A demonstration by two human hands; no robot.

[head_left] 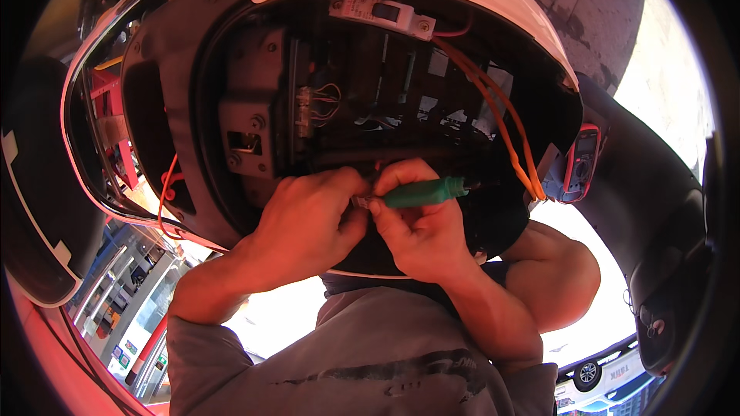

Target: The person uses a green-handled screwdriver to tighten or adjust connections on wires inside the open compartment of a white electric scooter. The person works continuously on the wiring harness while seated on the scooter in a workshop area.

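Both of my hands meet over the front of the dark open compartment (532,92). In my right hand (428,235) lies a green tool handle (420,193) with a ridged end, pointing right; its kind is not clear. The fingertips of my left hand (308,212) are pinched around a small pale connector-like piece (361,202), which the right fingertips also touch. Finer detail between the fingertips is hidden.
A white circuit breaker (381,15) is fixed at the compartment's far wall, with orange wires (501,104) running down its right side. A metal latch plate (250,135) and a small wired connector (306,104) sit on the left. A red-edged multimeter (583,160) rests at right.
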